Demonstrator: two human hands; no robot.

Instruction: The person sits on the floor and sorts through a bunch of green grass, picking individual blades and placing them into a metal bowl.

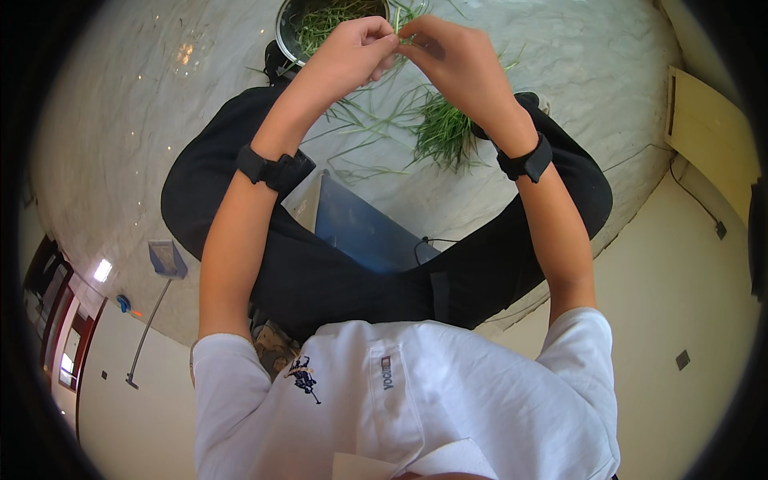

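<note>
My left hand point(363, 51) and my right hand point(459, 57) meet at the fingertips near the top of the view. Between them they pinch a few thin green stems point(398, 23) of a leafy vegetable or grass. Left of the stems, partly behind my left hand, stands a round metal pot point(284, 37) filled with cut greens point(336, 21). Below my right hand a bunch of long green blades point(443, 132) lies on the floor. Loose strands point(366, 144) are strewn to its left.
The marbled floor point(120, 150) spreads around my crossed legs. A blue board-like object point(366, 228) with a dark cord lies between them. Far left are a long-handled dustpan point(168, 259) and a small blue object point(123, 303). A yellowish panel point(711, 132) stands along the right wall.
</note>
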